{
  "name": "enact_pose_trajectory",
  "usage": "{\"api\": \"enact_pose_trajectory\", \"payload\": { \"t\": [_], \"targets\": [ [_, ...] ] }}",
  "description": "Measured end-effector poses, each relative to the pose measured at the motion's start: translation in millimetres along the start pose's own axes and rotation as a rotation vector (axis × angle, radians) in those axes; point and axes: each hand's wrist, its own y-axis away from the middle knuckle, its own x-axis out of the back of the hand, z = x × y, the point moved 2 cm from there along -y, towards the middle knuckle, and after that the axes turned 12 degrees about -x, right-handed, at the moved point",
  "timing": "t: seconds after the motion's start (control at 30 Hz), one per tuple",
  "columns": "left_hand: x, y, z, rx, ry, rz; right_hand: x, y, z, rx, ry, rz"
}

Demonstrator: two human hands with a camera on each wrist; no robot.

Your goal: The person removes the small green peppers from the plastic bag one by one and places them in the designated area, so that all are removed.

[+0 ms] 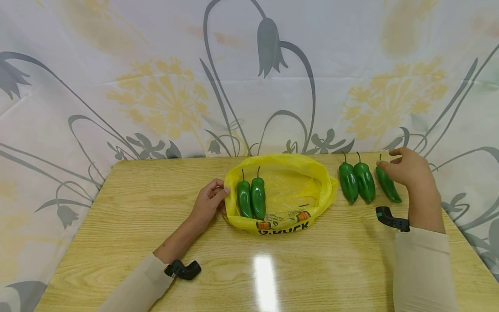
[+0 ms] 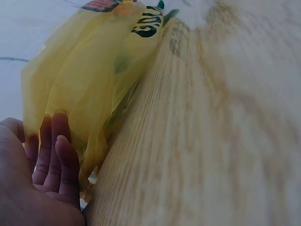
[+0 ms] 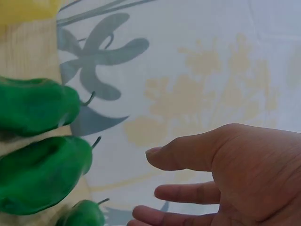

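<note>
A yellow plastic bag (image 1: 284, 161) lies open-mouthed on the table, with two glossy green peppers (image 1: 258, 197) inside at its left end. My left hand (image 1: 208, 203) holds the bag's left rim; in the left wrist view (image 2: 54, 174) its fingers lie against the outside of the yellow plastic. To the right of the bag, two more green peppers (image 1: 348, 184) lie side by side. A third pepper (image 1: 389, 188) rests just right of them, with my right hand (image 1: 413, 169) over its stem end. Thumb and fingers of that hand are apart in the right wrist view, holding nothing.
The wooden table (image 1: 136, 203) runs back to a cloth (image 1: 234, 99) printed with grey and yellow flowers. Black wrist devices (image 1: 183, 269) sit on both forearms. Bright light reflects off the table in front of the bag.
</note>
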Motion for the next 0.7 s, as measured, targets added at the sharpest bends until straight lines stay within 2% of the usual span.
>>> {"api": "enact_pose_trajectory", "payload": {
  "t": [0.33, 0.7],
  "targets": [
    [-0.1, -0.8, 0.3, -0.002, 0.0, 0.001, -0.2, 18.1, -34.7, 0.097, -0.026, 0.035],
    [-0.1, -0.7, 1.3, -0.001, 0.006, -0.001, -16.4, 34.3, -70.9, 0.222, -0.091, 0.043]
  ]
}}
